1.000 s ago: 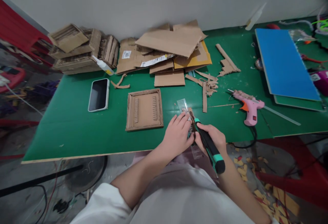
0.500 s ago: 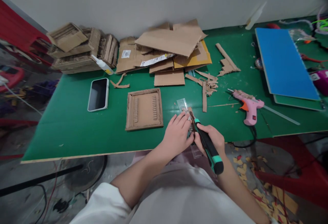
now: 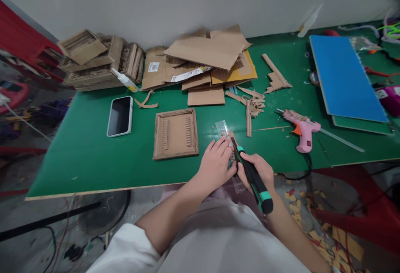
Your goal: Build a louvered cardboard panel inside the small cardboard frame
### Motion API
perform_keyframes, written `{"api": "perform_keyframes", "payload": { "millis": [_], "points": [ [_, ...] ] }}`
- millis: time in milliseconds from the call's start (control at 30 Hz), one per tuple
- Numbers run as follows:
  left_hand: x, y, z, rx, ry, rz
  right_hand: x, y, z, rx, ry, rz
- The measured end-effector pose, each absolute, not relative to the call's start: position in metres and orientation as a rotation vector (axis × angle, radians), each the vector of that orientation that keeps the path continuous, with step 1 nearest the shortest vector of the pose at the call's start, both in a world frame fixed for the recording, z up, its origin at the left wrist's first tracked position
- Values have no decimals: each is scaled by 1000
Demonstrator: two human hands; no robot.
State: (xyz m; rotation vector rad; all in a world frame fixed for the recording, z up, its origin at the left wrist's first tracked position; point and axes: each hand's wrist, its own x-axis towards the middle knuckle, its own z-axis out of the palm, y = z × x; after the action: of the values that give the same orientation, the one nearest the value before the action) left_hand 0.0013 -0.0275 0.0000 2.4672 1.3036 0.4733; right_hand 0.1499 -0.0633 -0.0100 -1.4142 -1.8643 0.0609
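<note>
In the head view, your left hand (image 3: 216, 165) is pressing flat, fingers spread, on a clear plastic ruler (image 3: 223, 130) and a thin brown cardboard strip (image 3: 232, 136) lying along it, both just right of the square brown cardboard panel with ribbed slats (image 3: 176, 133). Your right hand (image 3: 258, 170) is closing firmly around the black-and-teal utility knife (image 3: 253, 177), whose tip is meeting the strip right beside your left fingertips (the blade itself is too small to make out). All of this is sitting on the green table mat (image 3: 87, 156), near its front edge. Left of the panel a white-cased phone (image 3: 120, 115) is lying face up. Well to the right of the panel a pink glue gun (image 3: 301, 130) is resting on its side, and behind the panel a heap of flat brown cardboard sheets (image 3: 203, 58) is leaning toward the wall.
</note>
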Motion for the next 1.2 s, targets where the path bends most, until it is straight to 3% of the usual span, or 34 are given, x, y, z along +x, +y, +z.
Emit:
{"api": "perform_keyframes", "payload": {
  "millis": [1200],
  "points": [
    [2, -28, -2, 2502, 1306, 495, 156, -84, -13, -1365, -1833, 130]
  ]
}}
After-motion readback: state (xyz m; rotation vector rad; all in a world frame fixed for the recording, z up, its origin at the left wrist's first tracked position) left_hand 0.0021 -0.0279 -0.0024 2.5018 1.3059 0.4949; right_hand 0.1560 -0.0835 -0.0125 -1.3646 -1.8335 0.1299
